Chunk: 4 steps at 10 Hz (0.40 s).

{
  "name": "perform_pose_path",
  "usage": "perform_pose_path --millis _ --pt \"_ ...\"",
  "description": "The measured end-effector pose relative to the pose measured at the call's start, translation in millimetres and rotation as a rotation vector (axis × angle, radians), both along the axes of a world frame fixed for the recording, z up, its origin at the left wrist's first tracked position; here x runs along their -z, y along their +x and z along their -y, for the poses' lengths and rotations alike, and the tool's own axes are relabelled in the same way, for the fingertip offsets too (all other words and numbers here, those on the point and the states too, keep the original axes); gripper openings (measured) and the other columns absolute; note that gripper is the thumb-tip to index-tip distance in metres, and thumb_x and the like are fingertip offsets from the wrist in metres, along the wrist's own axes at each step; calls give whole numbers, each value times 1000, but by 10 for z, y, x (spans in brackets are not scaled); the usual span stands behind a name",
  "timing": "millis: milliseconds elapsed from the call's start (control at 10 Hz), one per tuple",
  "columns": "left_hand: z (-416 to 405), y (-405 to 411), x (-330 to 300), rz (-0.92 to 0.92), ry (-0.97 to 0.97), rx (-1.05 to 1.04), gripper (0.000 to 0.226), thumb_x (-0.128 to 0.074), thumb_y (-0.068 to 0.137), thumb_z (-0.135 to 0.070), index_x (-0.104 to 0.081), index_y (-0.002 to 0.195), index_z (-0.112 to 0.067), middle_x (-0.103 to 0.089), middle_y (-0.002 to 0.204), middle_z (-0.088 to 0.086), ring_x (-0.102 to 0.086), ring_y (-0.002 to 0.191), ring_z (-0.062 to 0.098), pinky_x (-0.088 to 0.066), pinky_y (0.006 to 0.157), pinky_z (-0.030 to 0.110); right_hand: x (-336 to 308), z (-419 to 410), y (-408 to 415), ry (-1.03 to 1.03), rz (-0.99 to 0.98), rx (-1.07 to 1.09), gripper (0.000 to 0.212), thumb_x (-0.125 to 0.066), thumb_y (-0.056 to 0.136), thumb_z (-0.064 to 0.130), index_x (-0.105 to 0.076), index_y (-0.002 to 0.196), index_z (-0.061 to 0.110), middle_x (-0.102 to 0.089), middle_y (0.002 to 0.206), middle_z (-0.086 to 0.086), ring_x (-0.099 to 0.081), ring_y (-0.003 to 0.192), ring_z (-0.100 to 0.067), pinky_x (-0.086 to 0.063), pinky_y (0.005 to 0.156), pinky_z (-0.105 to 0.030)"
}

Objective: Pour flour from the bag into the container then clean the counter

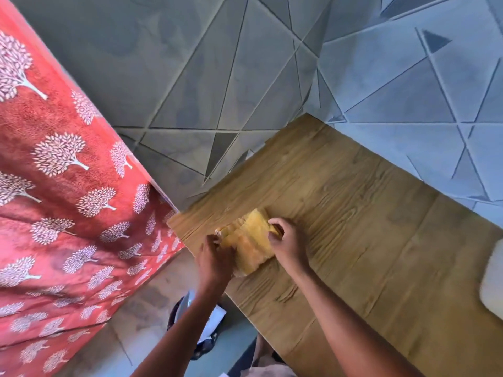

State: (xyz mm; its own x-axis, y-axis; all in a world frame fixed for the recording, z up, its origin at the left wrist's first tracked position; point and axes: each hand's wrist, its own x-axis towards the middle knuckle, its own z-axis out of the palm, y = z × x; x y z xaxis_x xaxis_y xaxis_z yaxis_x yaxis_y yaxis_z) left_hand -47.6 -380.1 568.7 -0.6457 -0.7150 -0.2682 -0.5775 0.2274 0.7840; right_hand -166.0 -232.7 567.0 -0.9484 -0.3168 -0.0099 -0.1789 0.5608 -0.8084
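Both our hands at lower centre frame, left hand (215, 257) and right hand (285, 240) with fingers curled gripping yellow cloth (251, 240), on wooden counter (367, 213).

Bare counter (367, 213) right of the yellow cloth (250, 240); tiled wall (408, 91) behind.

A yellow cloth (251, 244), bunched and folded, lies on the wood-grain tabletop (353, 213) near its left edge. A white container (492, 281) sits at the tabletop's right, cut off by the frame.
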Motion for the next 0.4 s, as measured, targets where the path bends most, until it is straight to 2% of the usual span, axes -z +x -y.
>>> perform_pose_path --millis 100,200,300,400 --pt "-94 -25 -106 -22 -337 61 60 -76 79 -12 -48 131 -6 -45 125 15 -48 111 32 -40 98 42 72 1 7 65 -169 -43 28 -72 81 5 -70 108 12 -68 108 -3 -62 105 -22 -51 95 -35" --pt "-92 -24 -74 -51 -539 358 52 -70 84 -19 -51 132 -11 -50 126 8 -50 110 31 -46 94 46 159 -50 59 135 -311 -100 27 -69 80 6 -72 106 12 -64 113 -1 -60 105 -23 -51 94 -42" --pt "-143 10 25 23 -665 590 42 -63 90 -29 -56 130 -17 -53 133 1 -54 115 26 -45 92 39 243 -118 115 189 -286 -148 29 -69 82 12 -72 111 13 -64 120 2 -60 113 -21 -52 92 -48" --pt "-179 0 27 44 -618 562 42 -60 91 -30 -56 132 -18 -52 138 -1 -53 121 25 -44 97 39 215 -187 142 82 -249 -77 30 -70 86 14 -71 116 12 -66 122 0 -60 116 -18 -53 94 -44"
